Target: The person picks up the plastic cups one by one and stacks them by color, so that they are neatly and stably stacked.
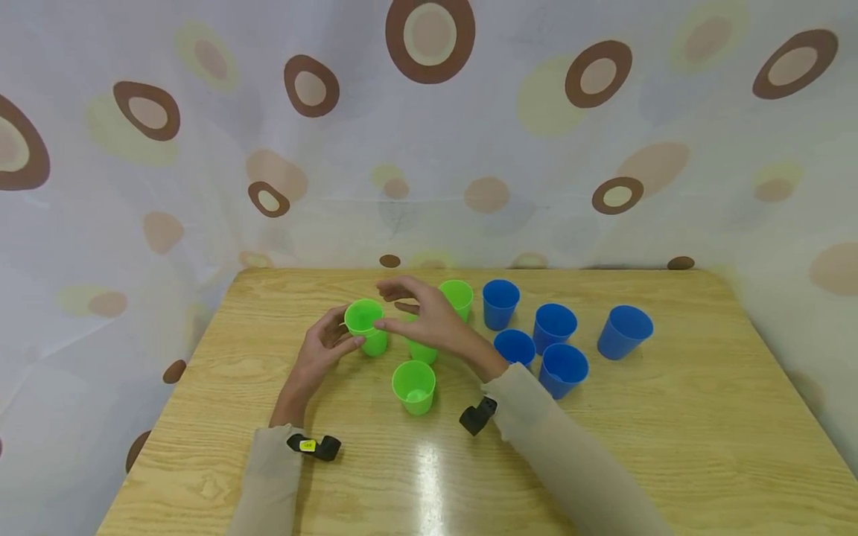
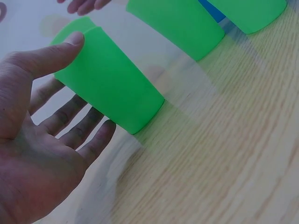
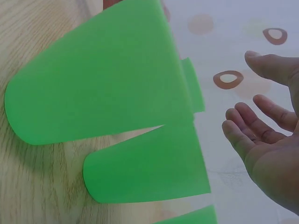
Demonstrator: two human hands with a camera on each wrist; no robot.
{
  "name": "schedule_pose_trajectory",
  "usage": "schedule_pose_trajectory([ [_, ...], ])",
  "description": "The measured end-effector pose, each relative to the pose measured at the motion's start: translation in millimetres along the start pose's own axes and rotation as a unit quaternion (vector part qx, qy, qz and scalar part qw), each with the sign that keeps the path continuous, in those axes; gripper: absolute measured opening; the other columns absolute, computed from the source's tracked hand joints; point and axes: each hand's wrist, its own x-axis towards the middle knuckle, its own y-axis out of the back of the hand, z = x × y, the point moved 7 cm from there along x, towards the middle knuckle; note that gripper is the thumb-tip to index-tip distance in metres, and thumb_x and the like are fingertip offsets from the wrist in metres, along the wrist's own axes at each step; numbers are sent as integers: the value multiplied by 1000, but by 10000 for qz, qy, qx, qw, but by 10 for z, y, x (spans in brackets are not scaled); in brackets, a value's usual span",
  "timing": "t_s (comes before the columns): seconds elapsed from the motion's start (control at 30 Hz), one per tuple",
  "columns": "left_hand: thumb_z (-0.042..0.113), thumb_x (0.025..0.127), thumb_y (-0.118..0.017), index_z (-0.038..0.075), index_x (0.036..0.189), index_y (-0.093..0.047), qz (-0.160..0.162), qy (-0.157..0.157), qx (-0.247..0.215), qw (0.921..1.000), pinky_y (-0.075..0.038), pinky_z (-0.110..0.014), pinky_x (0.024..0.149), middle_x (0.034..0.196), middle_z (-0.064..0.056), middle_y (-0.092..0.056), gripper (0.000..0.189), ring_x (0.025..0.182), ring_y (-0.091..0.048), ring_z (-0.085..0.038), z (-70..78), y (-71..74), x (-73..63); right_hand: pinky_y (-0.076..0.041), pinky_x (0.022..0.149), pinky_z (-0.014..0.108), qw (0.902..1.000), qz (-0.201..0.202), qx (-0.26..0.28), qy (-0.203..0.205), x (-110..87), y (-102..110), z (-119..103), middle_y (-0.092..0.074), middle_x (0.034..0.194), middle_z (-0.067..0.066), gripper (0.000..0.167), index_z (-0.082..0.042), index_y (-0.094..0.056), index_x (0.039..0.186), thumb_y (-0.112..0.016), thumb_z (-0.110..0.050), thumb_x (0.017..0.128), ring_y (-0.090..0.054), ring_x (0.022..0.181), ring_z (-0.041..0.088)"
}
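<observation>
My left hand [image 1: 316,351] holds a green plastic cup [image 1: 374,344] at the left of the group, thumb near its rim and fingers along the far side. A second rim shows at the top of the held cup [image 2: 112,81] in the left wrist view, so two cups seem nested. Over the green cups hovers my right hand [image 1: 434,318], fingers loosely bent and holding nothing; in the right wrist view this hand [image 3: 275,149] is apart from the cups. It partly hides a green cup [image 1: 422,353]. Another green cup [image 1: 413,390] stands in front, and one [image 1: 459,296] behind.
Several blue cups stand upright to the right, among them a rear cup [image 1: 500,304], a front cup [image 1: 563,368] and a cup farthest right [image 1: 623,331]. All stand on a wooden table [image 1: 670,439]. A patterned curtain [image 1: 429,149] hangs behind its back edge.
</observation>
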Motion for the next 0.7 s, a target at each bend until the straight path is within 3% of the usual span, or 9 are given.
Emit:
schedule_pose_trajectory([
  [0.3, -1, 96, -70, 2, 148, -47, 54, 109, -25, 9999, -47, -27, 108, 150, -17, -49, 58, 135, -49, -31, -11, -1, -7, -51, 105, 39, 9991, 155, 348, 198, -201, 88, -128, -62, 133, 12, 50, -2, -56, 139, -77, -9, 94, -59, 125, 29],
  [0.7, 0, 96, -71, 2, 149, -46, 75, 109, 38, 9999, -47, -26, 108, 149, -17, -49, 58, 133, -51, -27, -28, 7, -10, -51, 105, 51, 9965, 337, 637, 429, -520, 119, -195, -62, 132, 15, 48, 0, -56, 137, -75, -4, 94, -60, 124, 37],
])
